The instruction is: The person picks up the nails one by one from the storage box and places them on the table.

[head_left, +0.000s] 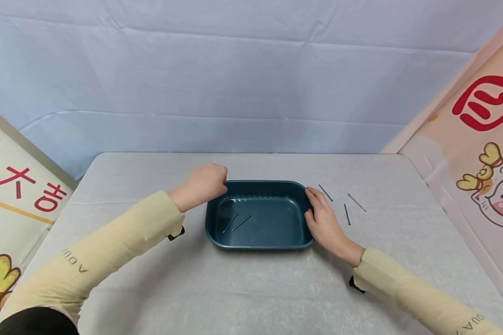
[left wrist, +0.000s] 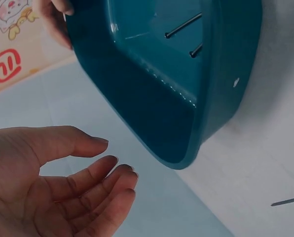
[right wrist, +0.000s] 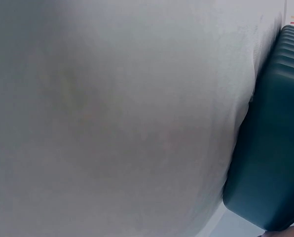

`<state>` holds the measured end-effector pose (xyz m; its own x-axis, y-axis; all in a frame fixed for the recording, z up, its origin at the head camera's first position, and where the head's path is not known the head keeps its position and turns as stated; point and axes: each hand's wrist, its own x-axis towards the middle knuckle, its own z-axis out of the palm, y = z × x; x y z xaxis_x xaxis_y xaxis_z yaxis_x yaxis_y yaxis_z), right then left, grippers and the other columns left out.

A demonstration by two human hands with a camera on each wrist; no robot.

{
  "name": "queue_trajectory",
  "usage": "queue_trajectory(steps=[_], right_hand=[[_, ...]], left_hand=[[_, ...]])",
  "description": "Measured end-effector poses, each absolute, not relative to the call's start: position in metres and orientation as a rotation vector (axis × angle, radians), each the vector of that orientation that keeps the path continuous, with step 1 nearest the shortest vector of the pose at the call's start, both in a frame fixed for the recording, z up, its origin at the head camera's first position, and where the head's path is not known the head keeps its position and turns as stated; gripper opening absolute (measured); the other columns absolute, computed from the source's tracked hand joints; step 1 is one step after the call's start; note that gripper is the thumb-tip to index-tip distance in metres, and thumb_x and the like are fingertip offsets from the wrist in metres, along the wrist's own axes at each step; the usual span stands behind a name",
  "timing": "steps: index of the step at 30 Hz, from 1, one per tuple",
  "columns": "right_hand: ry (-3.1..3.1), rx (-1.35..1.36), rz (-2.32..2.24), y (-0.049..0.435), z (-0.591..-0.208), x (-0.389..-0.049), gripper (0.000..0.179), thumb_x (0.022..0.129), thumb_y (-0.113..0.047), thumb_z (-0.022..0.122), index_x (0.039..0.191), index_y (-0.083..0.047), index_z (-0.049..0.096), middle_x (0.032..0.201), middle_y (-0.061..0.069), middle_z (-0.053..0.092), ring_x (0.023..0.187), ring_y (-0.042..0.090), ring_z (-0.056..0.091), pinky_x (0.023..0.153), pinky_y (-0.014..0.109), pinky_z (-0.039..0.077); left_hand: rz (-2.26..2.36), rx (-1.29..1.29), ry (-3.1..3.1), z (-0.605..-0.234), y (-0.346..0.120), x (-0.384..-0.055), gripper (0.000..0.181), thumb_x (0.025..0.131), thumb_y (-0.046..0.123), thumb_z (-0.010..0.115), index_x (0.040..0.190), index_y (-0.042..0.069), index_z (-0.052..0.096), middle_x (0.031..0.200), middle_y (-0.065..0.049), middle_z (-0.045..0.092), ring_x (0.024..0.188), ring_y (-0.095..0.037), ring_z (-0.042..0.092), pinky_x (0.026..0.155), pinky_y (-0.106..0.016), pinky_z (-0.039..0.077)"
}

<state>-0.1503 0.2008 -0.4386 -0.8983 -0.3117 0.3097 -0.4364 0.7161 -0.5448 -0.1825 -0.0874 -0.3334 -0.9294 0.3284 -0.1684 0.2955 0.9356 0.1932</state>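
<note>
A dark teal plastic basin (head_left: 260,247) stands on the table, with two nails (head_left: 230,223) lying in its left half. By the basin's far left corner is my left hand (head_left: 202,187). In the left wrist view that left hand (left wrist: 73,182) has loosely bent fingers, a gap between thumb and fingertips, and nothing held. My right hand (head_left: 326,225) grips the basin's right rim. Only a sliver of it shows in the right wrist view, beside the basin's outer wall (right wrist: 270,143).
Three loose nails (head_left: 347,214) lie on the table (head_left: 276,293) right of the basin. Another nail (left wrist: 287,201) appears beside the basin in the left wrist view. A pale cloth (head_left: 243,93) hangs behind the table; printed cloths (head_left: 482,153) hang at both sides.
</note>
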Motion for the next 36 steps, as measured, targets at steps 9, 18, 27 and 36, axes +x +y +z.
queue_trajectory(steps=[9, 18, 27, 36], right_hand=[[-2.723, 0.608, 0.939, 0.201, -0.438, -0.15, 0.048, 0.085, 0.01, 0.04, 0.133, 0.015, 0.033, 0.138, 0.025, 0.031, 0.125, 0.035, 0.034, 0.095, 0.049, 0.036], [-2.726, 0.601, 0.934, 0.201, -0.438, -0.151, 0.048, 0.085, 0.01, 0.041, 0.132, 0.015, 0.033, 0.138, 0.025, 0.031, 0.125, 0.035, 0.034, 0.096, 0.049, 0.036], [-2.722, 0.605, 0.933, 0.201, -0.439, -0.151, 0.048, 0.085, 0.01, 0.041, 0.132, 0.015, 0.033, 0.138, 0.025, 0.032, 0.125, 0.035, 0.034, 0.096, 0.049, 0.036], [-2.723, 0.6, 0.928, 0.202, -0.438, -0.151, 0.048, 0.085, 0.01, 0.041, 0.132, 0.015, 0.034, 0.138, 0.025, 0.032, 0.125, 0.035, 0.034, 0.096, 0.049, 0.036]], left_hand=[[0.222, 0.542, 2.88, -0.335, -0.075, -0.184, 0.008, 0.083, 0.006, 0.057, 0.089, 0.004, 0.062, 0.077, -0.006, 0.06, 0.059, -0.016, 0.051, 0.048, -0.023, 0.041], [0.178, 0.605, 2.86, -0.338, -0.062, -0.189, 0.006, 0.084, 0.004, 0.057, 0.08, 0.006, 0.061, 0.061, -0.001, 0.045, 0.051, -0.013, 0.036, 0.043, -0.021, 0.029], [0.156, 0.642, 2.795, -0.335, -0.052, -0.194, 0.022, 0.085, 0.005, 0.055, 0.066, 0.012, 0.046, 0.056, 0.002, 0.031, 0.05, -0.012, 0.027, 0.044, -0.023, 0.024], [0.084, 0.741, 2.776, -0.338, -0.039, -0.2, 0.028, 0.086, 0.004, 0.053, 0.062, 0.015, 0.042, 0.055, 0.002, 0.031, 0.051, -0.012, 0.027, 0.045, -0.024, 0.024]])
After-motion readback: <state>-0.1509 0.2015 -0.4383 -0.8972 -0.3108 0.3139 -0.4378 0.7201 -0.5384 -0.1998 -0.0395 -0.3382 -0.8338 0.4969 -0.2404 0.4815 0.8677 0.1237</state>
